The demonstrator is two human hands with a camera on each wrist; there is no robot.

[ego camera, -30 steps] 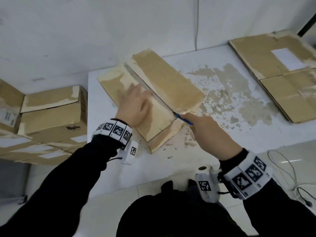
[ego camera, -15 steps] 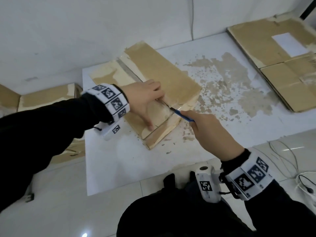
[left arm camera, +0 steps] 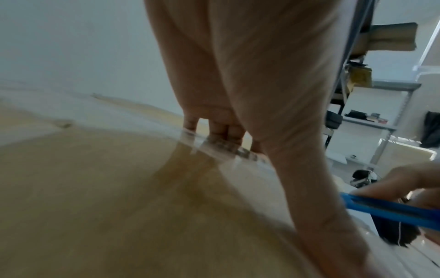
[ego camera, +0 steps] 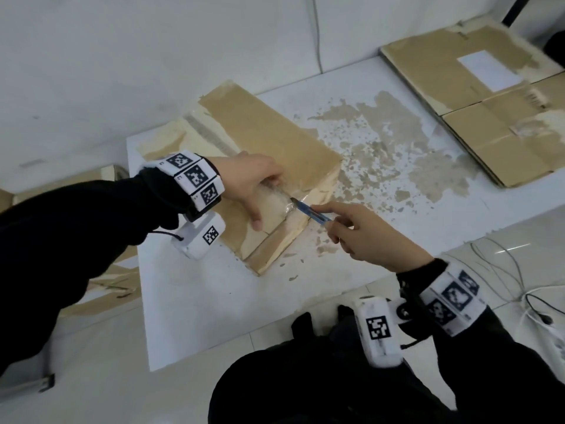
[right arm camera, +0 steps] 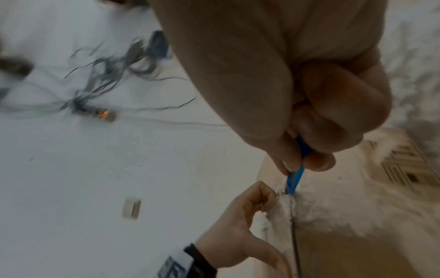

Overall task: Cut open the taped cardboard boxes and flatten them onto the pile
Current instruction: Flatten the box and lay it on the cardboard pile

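My left hand (ego camera: 253,182) lies on the cardboard box (ego camera: 269,139), fingers curled at the central seam and pinching a loose strip of clear tape (ego camera: 275,195); thumb pressed flat on the near flap. My right hand (ego camera: 363,234) grips a blue utility knife (ego camera: 308,209), fingers closed round the handle, index finger along the top, blade tip at the tape just beside the left fingers. Box sits on a white table (ego camera: 195,304) w/ a worn, peeling surface. Flattened cardboard pile (ego camera: 489,117) lies well apart at the table's far-right end. Cables (ego camera: 501,270) lie on the floor, right.
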